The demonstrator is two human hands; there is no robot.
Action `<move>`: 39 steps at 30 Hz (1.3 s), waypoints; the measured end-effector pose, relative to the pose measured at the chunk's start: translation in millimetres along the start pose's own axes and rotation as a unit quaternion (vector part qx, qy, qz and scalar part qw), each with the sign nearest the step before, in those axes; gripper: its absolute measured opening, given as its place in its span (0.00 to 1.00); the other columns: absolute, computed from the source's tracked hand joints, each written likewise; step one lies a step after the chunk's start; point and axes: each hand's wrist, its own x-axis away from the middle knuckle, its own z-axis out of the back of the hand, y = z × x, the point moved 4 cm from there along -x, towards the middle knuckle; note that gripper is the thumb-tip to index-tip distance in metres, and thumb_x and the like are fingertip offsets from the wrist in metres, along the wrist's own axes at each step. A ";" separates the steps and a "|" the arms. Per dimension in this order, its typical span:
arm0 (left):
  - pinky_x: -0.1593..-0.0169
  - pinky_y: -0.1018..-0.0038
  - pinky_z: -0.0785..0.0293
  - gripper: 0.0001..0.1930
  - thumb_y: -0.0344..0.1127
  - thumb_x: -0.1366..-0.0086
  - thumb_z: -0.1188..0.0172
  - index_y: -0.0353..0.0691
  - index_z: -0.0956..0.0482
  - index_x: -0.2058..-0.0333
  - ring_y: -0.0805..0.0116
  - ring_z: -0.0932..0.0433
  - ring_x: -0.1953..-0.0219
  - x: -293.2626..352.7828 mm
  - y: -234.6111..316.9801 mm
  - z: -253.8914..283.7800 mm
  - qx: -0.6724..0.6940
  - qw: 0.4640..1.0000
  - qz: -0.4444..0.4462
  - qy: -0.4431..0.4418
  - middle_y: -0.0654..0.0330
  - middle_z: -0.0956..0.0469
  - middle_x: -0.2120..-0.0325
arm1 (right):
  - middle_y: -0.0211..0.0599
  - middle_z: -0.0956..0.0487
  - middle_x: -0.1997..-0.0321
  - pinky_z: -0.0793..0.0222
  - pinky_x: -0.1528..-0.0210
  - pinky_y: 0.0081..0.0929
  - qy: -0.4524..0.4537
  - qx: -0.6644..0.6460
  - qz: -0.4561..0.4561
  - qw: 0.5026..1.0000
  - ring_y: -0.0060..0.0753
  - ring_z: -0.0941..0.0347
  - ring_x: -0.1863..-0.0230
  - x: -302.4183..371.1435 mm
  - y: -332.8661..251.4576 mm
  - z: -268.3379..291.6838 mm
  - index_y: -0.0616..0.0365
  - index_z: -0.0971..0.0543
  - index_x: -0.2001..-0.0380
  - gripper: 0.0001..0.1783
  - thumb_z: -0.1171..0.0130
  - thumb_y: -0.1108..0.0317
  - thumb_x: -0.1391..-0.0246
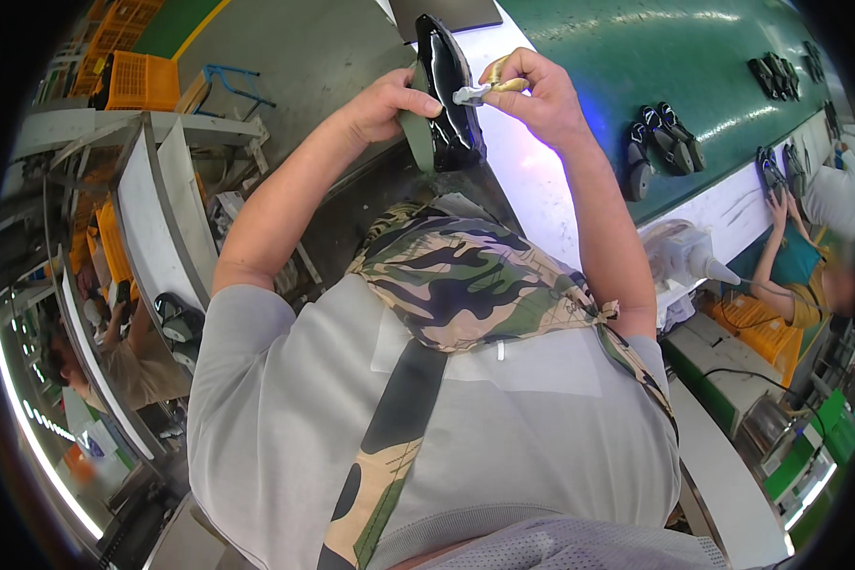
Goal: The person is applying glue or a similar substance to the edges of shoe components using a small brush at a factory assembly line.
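At the far edge of the bench, my left hand (389, 104) grips a glossy black shoe part (451, 81), probably a sole, with its long side upright and its shiny face turned to the right. A dull green piece (416, 135) lies along its left side under my fingers. My right hand (544, 103) pinches a small yellowish-handled tool, which looks like a brush (472, 94); its whitish end is at the shiny face. Whether that end touches the surface I cannot tell.
A green conveyor belt (598, 38) to the right carries black sandals (670, 142). Beside it stands a white plastic bottle with a nozzle (684, 255). A co-worker's hands (779, 211) hold a sandal further right. Orange crates (142, 81) and a metal rack (147, 190) stand left.
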 end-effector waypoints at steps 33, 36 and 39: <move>0.46 0.68 0.27 0.20 0.26 0.45 0.36 0.32 0.27 0.53 0.63 0.21 0.55 37.8 -28.7 23.3 0.151 0.932 -0.271 0.188 0.55 0.20 0.57 | 0.31 0.24 0.73 0.32 0.70 0.18 0.212 -0.217 -0.140 0.942 0.19 0.29 0.73 4.6 43.8 -23.1 0.62 0.26 0.72 0.11 0.33 0.82 0.57; 0.48 0.70 0.27 0.21 0.27 0.48 0.33 0.32 0.26 0.54 0.66 0.22 0.56 46.3 -27.2 31.7 0.076 0.916 -0.307 0.248 0.57 0.21 0.58 | 0.31 0.24 0.73 0.33 0.70 0.18 0.222 -0.215 -0.159 0.938 0.20 0.30 0.74 -0.5 48.7 -31.4 0.62 0.25 0.72 0.11 0.33 0.82 0.58; 0.47 0.71 0.29 0.25 0.28 0.50 0.30 0.32 0.28 0.53 0.68 0.23 0.56 60.6 -22.4 34.0 -0.042 0.891 -0.329 0.311 0.58 0.21 0.59 | 0.31 0.24 0.73 0.33 0.69 0.19 0.210 -0.210 -0.165 0.940 0.20 0.30 0.73 -6.8 55.2 -44.6 0.63 0.25 0.72 0.11 0.32 0.82 0.58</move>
